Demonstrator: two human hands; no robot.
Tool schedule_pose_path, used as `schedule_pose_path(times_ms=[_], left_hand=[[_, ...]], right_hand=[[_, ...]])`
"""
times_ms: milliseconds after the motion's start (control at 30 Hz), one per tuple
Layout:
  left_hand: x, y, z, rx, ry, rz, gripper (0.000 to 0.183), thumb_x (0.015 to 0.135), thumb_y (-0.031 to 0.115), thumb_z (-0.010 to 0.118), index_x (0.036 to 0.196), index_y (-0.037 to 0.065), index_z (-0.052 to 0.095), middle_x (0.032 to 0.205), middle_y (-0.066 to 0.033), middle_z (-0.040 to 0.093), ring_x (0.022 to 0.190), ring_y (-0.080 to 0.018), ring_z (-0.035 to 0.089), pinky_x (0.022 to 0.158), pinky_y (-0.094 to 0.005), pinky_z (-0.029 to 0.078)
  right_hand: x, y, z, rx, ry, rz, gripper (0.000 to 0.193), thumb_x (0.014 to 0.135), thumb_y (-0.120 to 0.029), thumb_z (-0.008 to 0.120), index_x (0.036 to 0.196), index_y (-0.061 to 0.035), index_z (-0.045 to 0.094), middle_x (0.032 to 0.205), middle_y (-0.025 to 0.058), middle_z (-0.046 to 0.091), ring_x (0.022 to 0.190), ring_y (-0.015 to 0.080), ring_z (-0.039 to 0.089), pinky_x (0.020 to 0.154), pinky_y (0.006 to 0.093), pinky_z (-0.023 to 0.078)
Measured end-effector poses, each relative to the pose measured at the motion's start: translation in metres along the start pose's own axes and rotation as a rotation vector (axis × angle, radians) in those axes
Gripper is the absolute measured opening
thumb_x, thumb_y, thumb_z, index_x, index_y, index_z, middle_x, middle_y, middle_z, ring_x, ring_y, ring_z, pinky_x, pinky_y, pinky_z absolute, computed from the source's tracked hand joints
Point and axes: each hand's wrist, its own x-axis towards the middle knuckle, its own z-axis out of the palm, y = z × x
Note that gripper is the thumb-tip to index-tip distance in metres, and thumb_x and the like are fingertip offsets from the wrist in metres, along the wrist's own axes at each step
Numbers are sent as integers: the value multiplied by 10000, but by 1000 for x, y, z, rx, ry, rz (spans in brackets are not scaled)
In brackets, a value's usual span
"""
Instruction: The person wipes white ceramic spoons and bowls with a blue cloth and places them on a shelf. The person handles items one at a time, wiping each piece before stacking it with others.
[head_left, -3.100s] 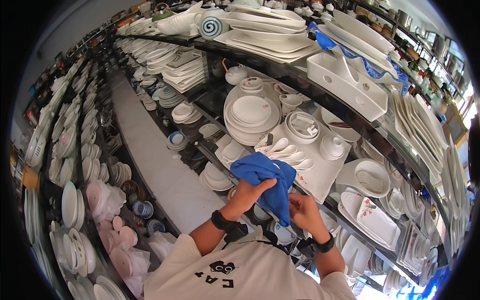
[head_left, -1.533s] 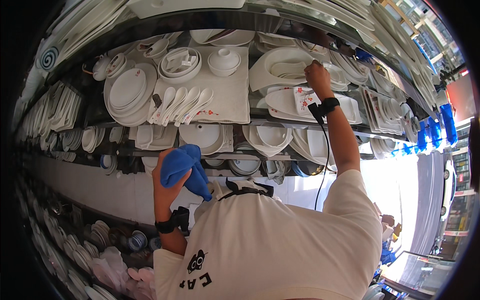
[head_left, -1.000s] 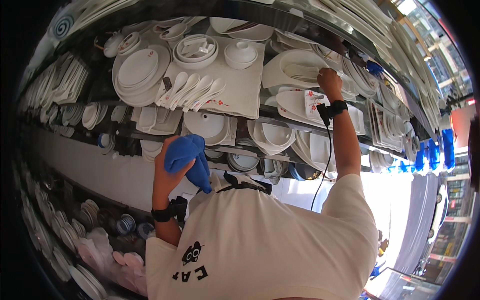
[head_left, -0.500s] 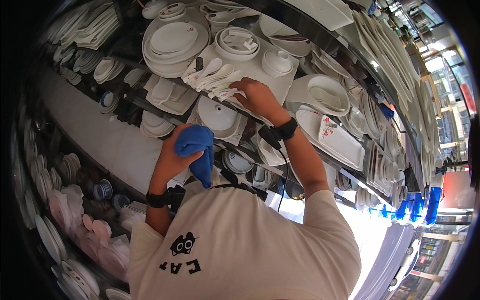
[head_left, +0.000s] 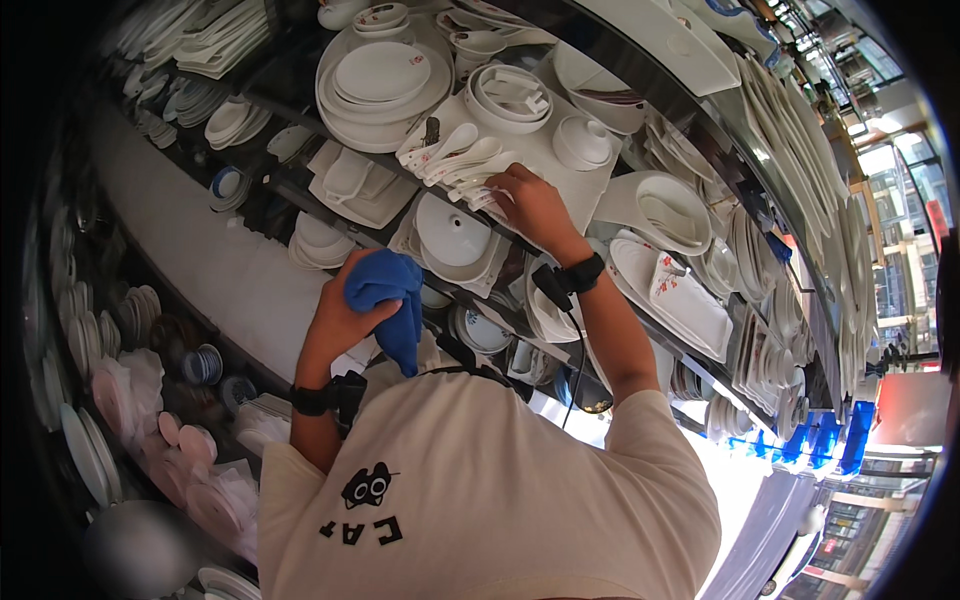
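My left hand (head_left: 333, 322) is closed around a bunched blue cloth (head_left: 384, 284), one end of which hangs down in front of my chest. Farther out, my right hand (head_left: 538, 210) reaches to the right end of a row of white soup spoons (head_left: 462, 150). Its fingers curl over the spoon handles there; the fingertips are partly hidden. The spoons lie along the front edge of a white tray (head_left: 556, 178). On that tray, behind the spoons, stand nested white bowls (head_left: 508, 122) and a lidded white pot (head_left: 582, 142).
Stacked round plates (head_left: 382, 78) sit left of the tray. A round white dish (head_left: 452, 232) is on the shelf below, between my hands. To the right are an oval dish (head_left: 655, 208) and rectangular flower-patterned plates (head_left: 690, 300). A dark shelf edge (head_left: 640, 65) runs overhead.
The view has shifted, so the shelves sit farther right in it. My right hand stays at the spoons, moved slightly along with them. The blue cloth remains in my left hand.
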Motion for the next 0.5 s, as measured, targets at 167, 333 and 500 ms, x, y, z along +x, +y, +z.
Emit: schedule_pose_path(times_ms=[167,333,500], left_hand=[[14,-4,-2,-38,-60,69,523,742,83,779,1200,37,529,1114,-62,602,1050,-140,566,937,-295,432],[29,-10,0,-1,-159,143,496,756,90,768,1191,18,541,1126,-69,591,1056,-147,555,968,-309,407],[27,-5,15,-311,-124,-131,432,810,109,716,1200,27,547,1166,-76,580,1083,-192,553,972,-335,413]], right_hand=[[-1,2,1,139,307,98,125,859,-92,642,976,-52,650,899,102,613,731,291,621,634,367,505],[-16,1,-22,333,590,302,133,920,-124,613,1011,-27,626,828,57,619,643,112,559,540,251,447],[-57,-41,-78,1062,378,446,298,991,-278,476,1143,-29,533,819,115,648,719,153,614,597,242,464]])
